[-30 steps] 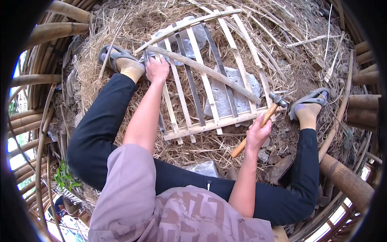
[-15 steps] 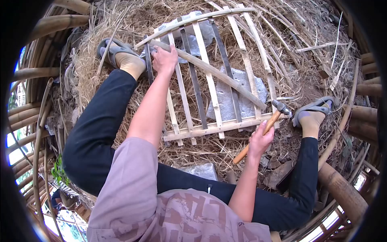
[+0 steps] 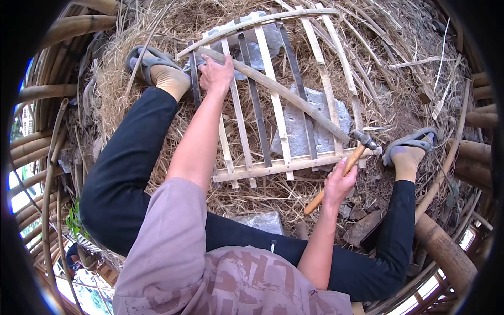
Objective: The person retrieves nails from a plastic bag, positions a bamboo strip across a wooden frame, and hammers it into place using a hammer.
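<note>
My left hand point(image 3: 216, 73) grips the upper left end of a bamboo strip point(image 3: 283, 93). That strip lies diagonally across a slatted bamboo frame point(image 3: 299, 165), its lower end near the right of the bottom rail. Pale and dark slats run between the frame's curved top rail and straighter bottom rail. In my right hand point(image 3: 339, 184) is a hammer point(image 3: 355, 158), held by its wooden handle. The metal head is just above the bottom rail's right end, close to the strip's lower end; whether it touches anything I cannot tell.
Beneath the frame are a grey stone block point(image 3: 315, 118) and another wrapped in clear plastic point(image 3: 258, 50). One more block point(image 3: 262, 222) sits near my legs. Dry straw point(image 3: 131, 113) covers the ground. My sandalled feet flank the frame, and bamboo poles point(image 3: 446, 252) surround the space.
The frame and the diagonal strip have shifted slightly to the right, with my left hand moving along. My right hand and the hammer are nearly still.
</note>
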